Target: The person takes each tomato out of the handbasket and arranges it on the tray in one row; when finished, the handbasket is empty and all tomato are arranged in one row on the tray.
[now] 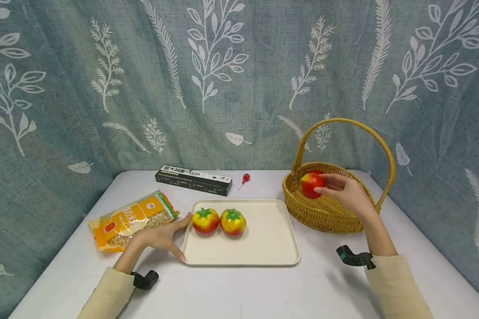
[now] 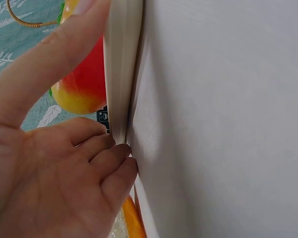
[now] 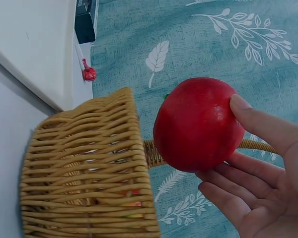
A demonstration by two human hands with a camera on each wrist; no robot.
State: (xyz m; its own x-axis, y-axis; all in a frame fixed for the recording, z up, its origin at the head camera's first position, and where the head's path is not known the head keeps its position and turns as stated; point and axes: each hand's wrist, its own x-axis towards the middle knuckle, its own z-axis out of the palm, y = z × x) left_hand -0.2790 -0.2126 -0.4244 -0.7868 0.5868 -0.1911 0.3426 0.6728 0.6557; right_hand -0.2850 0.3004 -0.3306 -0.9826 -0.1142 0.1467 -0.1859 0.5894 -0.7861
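My right hand holds a red tomato with a yellow patch between thumb and fingers, over the wicker basket. In the right wrist view the tomato appears above the basket's rim, its underside mostly red. Another red thing shows behind it inside the basket. My left hand is spread at the left edge of the cream tray, thumb by the near corner. The left wrist view has its fingertips right at the tray's rim. Two red-and-yellow tomatoes with green tops sit side by side on the tray.
An orange bag of pasta lies beyond my left forearm. Behind the tray are a black pasta box and a red lollipop. The basket's tall handle arches up behind my right hand. A patterned curtain surrounds the white table.
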